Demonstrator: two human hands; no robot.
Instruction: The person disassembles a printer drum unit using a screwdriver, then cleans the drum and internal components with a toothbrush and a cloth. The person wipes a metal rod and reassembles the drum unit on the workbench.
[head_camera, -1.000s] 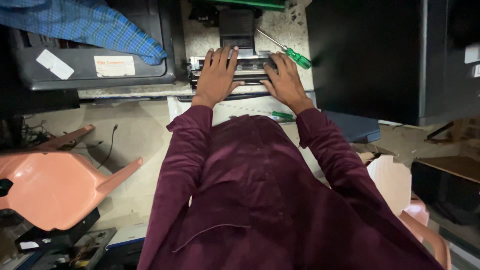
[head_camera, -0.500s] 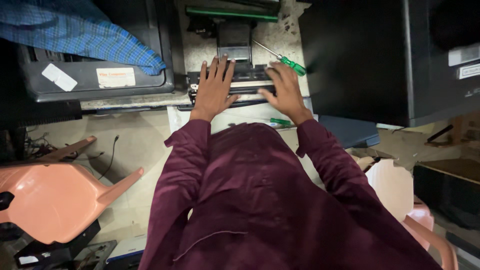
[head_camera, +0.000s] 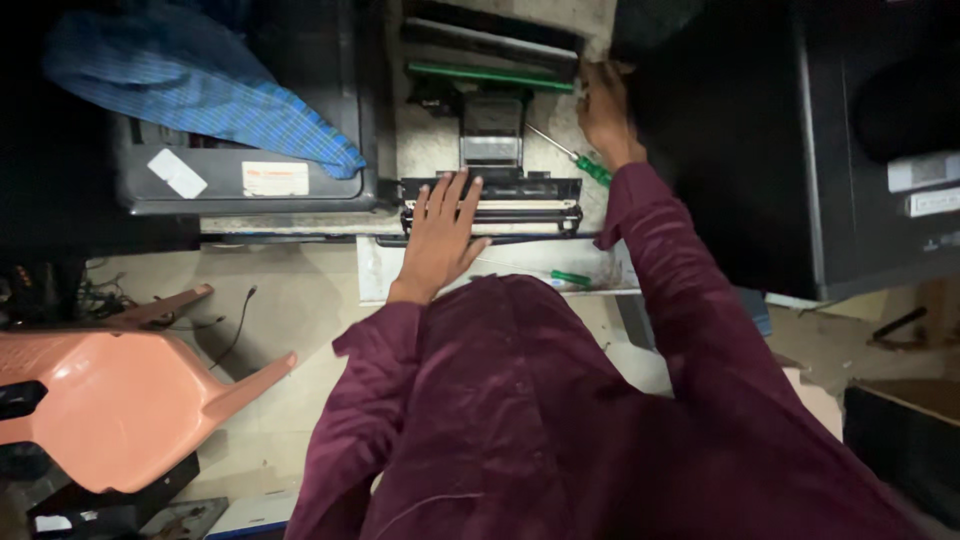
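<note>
Left hand (head_camera: 440, 235) — flat, fingers spread wide, palm down on the black roller assembly (head_camera: 492, 205), gripping nothing. Right hand (head_camera: 603, 110) — stretched well ahead of the left, at the end of a long green-edged cartridge (head_camera: 490, 76); whether closed on it or merely touching, cannot tell.

Roller assembly: long narrow black frame with metal rods, lying crosswise on the table (head_camera: 430, 150) directly under the left fingers. Judged rigid but awkward — probably moderate weight, with exposed rods and small parts likely to bend or smudge. Best taken by the two end brackets, not by the rods in the middle.

Green-handled screwdriver (head_camera: 583, 162) — between the two hands, just below the right wrist, tip pointing away toward the upper left. Second green tool (head_camera: 571, 278) — below the left hand, on a pale tray (head_camera: 380, 270) near the maroon sleeve.

Grey machine casing (head_camera: 250, 185) — left of the left hand, with blue checked cloth (head_camera: 210, 95) draped over it. Orange plastic chair (head_camera: 110, 400) — well to the lower left, on the floor.
</note>
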